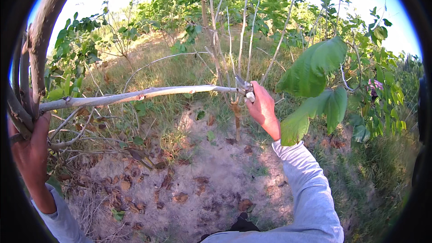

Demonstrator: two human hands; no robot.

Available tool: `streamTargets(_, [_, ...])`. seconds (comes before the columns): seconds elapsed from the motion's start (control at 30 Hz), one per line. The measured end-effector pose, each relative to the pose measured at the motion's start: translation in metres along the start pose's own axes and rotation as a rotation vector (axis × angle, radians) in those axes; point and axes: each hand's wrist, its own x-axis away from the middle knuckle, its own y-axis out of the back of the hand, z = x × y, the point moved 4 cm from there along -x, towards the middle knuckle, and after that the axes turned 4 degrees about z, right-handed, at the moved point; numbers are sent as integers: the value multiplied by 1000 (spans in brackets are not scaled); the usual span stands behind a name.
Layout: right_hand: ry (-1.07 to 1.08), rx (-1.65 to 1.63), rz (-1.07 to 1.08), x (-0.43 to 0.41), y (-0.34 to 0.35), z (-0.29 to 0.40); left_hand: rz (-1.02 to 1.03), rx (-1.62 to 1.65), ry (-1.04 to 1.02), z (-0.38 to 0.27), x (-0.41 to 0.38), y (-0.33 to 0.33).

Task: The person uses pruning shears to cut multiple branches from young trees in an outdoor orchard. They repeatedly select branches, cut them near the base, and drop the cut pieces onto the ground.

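At the far left my left hand (35, 152) grips a bundle of thick, bare cut branches (25, 91), partly cropped by the picture's rim. A long pale branch (152, 92) runs from beside that hand across to the middle right. My right hand (261, 104) is closed around a pair of pruning shears (249, 91), whose blades are at the right end of the pale branch. Fingers hide most of the shears' handles, so I cannot tell whether the blades touch the wood. Just below, a thin upright stem (237, 121) rises from the soil.
Several slender upright stems (243, 33) stand beyond my right hand. Large green leaves (314, 71) hang close above my right forearm. Tangled dry twigs (74, 135) lie at lower left. Sandy ground (219, 189) carries dry leaves, and leafy shrubs (276, 13) fill the background.
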Motion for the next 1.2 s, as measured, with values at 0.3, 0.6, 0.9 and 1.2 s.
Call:
streamTargets(0.3, [-613, -527, -265, 71, -9, 22, 70, 268, 70, 16, 7, -12])
streamTargets(0.6, [-648, -1275, 284, 114, -44, 144, 68, 240, 170, 15, 9, -16])
streamTargets(0.9, [-589, -1428, 263, 77, -32, 179, 62, 229, 144, 4, 26, 1])
streamTargets(1.2, [-535, -1634, 246, 61, -17, 184, 130, 152, 101, -11, 28, 12])
